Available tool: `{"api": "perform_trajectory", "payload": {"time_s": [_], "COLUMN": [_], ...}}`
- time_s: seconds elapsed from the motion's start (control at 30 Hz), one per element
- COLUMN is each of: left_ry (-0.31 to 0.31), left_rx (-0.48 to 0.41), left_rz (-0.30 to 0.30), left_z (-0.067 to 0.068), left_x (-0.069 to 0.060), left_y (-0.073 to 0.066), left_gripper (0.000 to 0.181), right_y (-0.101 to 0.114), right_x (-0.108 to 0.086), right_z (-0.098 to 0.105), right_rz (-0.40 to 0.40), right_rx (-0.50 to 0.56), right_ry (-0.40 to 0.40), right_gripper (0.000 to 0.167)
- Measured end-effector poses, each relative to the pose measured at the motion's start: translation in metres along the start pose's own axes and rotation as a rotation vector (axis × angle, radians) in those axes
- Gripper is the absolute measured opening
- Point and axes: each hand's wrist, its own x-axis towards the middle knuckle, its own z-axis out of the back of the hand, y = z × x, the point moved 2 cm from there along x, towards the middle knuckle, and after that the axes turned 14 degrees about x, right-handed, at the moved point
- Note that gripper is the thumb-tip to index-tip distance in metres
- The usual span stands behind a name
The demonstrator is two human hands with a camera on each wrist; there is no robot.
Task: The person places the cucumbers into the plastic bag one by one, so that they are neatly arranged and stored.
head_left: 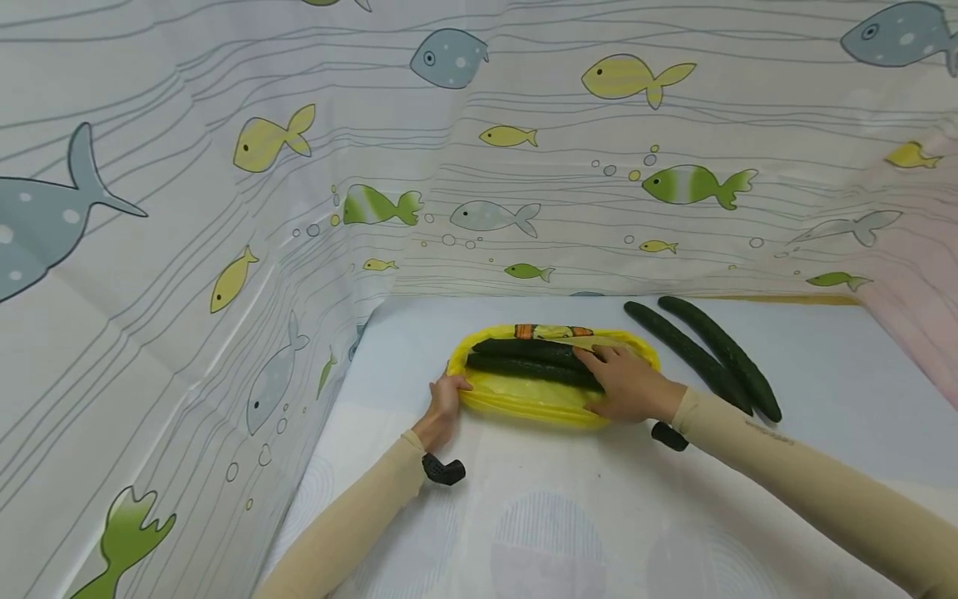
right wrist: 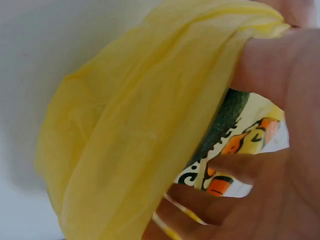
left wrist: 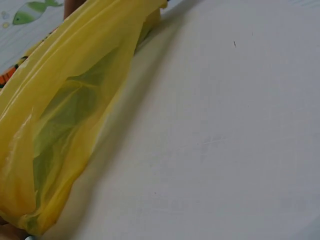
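A yellow plastic bag (head_left: pixel 516 408) lies on its side on the table, its mouth spread wide and an orange-and-black print on its far edge. Two dark green cucumbers (head_left: pixel 535 368) lie side by side in it. My left hand (head_left: pixel 443 412) grips the bag's left rim, thumb on top. Over the cucumbers' right ends reaches my right hand (head_left: pixel 632 384), its fingers on the far cucumber and its thumb by the near rim. In the right wrist view, bag film (right wrist: pixel 125 130) hides the fingertips, and a cucumber (right wrist: pixel 220 122) shows between thumb and fingers.
Two more cucumbers, one on the left (head_left: pixel 684 349) and one on the right (head_left: pixel 726 353), lie slanted on the white table (head_left: pixel 539 499), right of the bag. A fish-patterned curtain (head_left: pixel 554 166) stands behind and along the left side.
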Motion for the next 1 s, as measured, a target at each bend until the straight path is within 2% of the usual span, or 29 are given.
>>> {"api": "perform_trajectory", "payload": {"time_s": [0.17, 0.33, 0.43, 0.57, 0.77, 0.93, 0.97, 1.0], "left_ry": [-0.014, -0.013, -0.006, -0.007, -0.017, -0.028, -0.03, -0.03], "left_rx": [0.001, -0.008, -0.01, -0.016, -0.023, -0.018, -0.019, -0.018], "left_rz": [0.013, 0.012, 0.003, 0.005, -0.005, -0.012, -0.011, -0.011], "left_z": [0.001, 0.0, 0.0, 0.0, 0.0, 0.0, -0.001, -0.001], "left_x": [-0.001, -0.002, -0.002, -0.002, 0.001, 0.001, 0.001, 0.001], "left_y": [0.0, 0.0, 0.0, 0.001, 0.001, 0.002, 0.002, 0.002], "left_gripper": [0.101, 0.069, 0.077, 0.1, 0.092, 0.058, 0.058, 0.068], "right_y": [-0.004, -0.019, -0.031, -0.05, -0.083, -0.109, -0.114, -0.118], "right_x": [-0.005, -0.015, -0.023, -0.035, -0.053, -0.065, -0.068, -0.071], "right_z": [0.012, 0.032, 0.044, 0.059, 0.072, 0.069, 0.067, 0.066], "right_rz": [0.076, 0.095, 0.082, 0.057, -0.023, -0.12, -0.137, -0.152], "right_rx": [0.087, 0.1, 0.083, 0.045, 0.02, -0.003, -0.009, -0.005], "right_ry": [-0.071, -0.199, -0.255, -0.301, -0.303, -0.253, -0.238, -0.225], "right_gripper": [0.061, 0.043, 0.038, 0.039, 0.041, 0.044, 0.046, 0.047]}}
